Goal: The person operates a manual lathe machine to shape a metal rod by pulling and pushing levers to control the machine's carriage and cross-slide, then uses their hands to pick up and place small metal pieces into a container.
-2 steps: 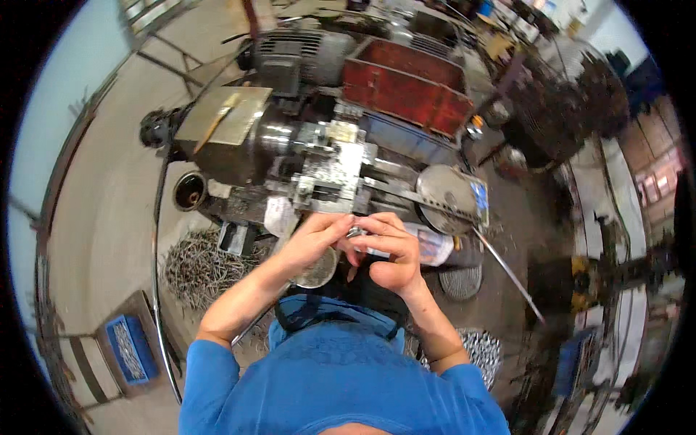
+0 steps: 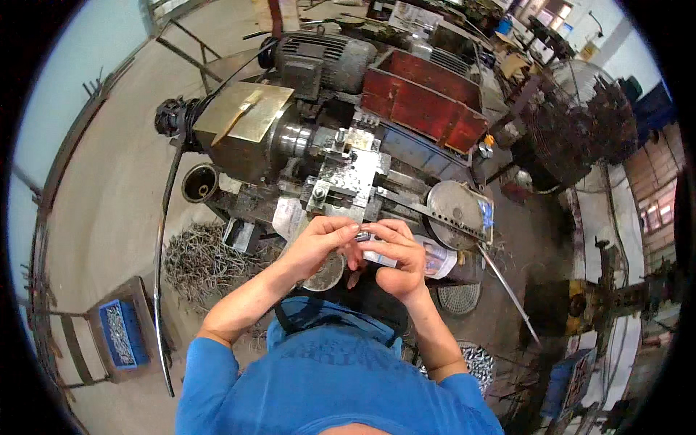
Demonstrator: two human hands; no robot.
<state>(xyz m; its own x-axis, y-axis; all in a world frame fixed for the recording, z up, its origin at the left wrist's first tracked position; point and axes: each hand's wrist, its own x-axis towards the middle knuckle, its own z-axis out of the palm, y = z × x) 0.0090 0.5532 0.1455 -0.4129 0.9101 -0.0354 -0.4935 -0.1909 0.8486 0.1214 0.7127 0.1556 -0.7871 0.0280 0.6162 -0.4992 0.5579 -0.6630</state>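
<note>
In front of my chest, close to the near side of a small lathe (image 2: 349,172), both hands meet around a small shiny metal part (image 2: 362,236). My left hand (image 2: 324,243) pinches it between thumb and fingers. My right hand (image 2: 400,258) has its bent fingers on the part's other side. The fingers cover most of the part, so its full shape cannot be made out. Just beyond the hands lies the lathe's metal slide, with the shiny spindle (image 2: 296,140) to its left.
A paintbrush (image 2: 236,119) lies on the headstock cover. Behind stand a motor (image 2: 326,61) and a red metal bin (image 2: 424,101). Metal shavings (image 2: 206,264) heap at left, near a blue crate of small parts (image 2: 122,333). More small metal parts (image 2: 475,366) lie by my right elbow.
The view has shifted a little, so the lathe sits slightly lower and further right. Both hands keep their hold on the small metal part.
</note>
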